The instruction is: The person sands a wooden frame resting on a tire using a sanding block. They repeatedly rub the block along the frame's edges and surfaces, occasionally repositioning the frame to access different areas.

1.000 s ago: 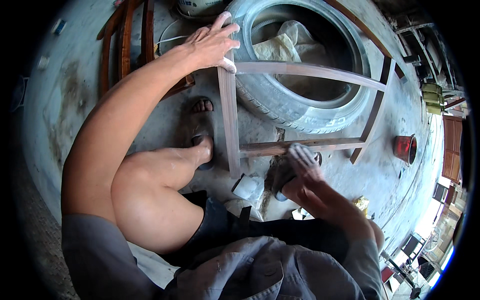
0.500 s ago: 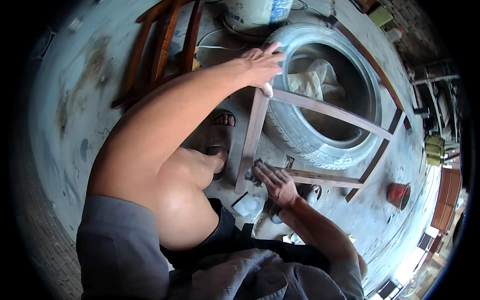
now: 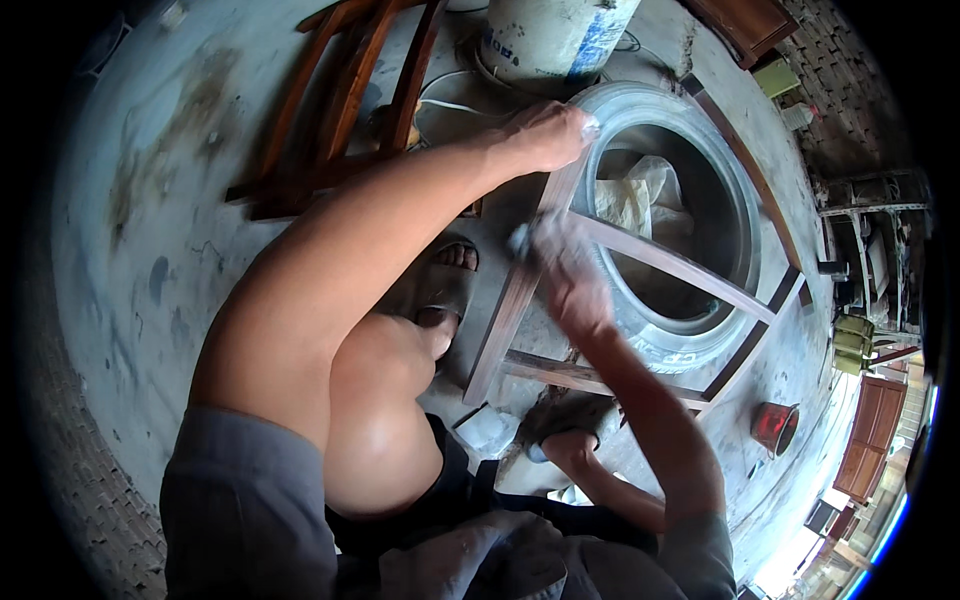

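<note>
Hands on a wooden frame over a tyre

Wooden frame lying across a grey tyre on the concrete floor. Left hand closed around the frame's upper corner. Right hand, blurred, pressed on the frame's side rail where a crossbar joins; whether it holds anything cannot be told. White bucket stands beyond the tyre.
</note>
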The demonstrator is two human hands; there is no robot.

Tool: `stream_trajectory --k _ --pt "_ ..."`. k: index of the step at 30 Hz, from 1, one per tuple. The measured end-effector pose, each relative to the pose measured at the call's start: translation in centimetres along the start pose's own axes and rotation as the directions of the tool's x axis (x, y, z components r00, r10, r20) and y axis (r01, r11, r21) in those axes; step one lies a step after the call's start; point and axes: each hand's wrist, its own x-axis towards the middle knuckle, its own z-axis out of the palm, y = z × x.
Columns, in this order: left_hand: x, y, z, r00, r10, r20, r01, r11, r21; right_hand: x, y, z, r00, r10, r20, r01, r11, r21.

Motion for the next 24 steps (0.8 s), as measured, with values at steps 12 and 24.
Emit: stream_trajectory --k 12,24 --pt "1.7 1.0 -4.2 0.94 -0.264 0.216 0.296 0.946 -0.135 9.9 1.9 -5.6 0.941 0.084 -0.328 -0.117 0.99 -0.081" --pt "2.8 -0.7 -2.9 0.932 -0.269 0.243 0.327 0.913 -0.245 8.2 3.3 -5.6 0.966 -0.024 -0.258 -0.017 0.988 -0.155"
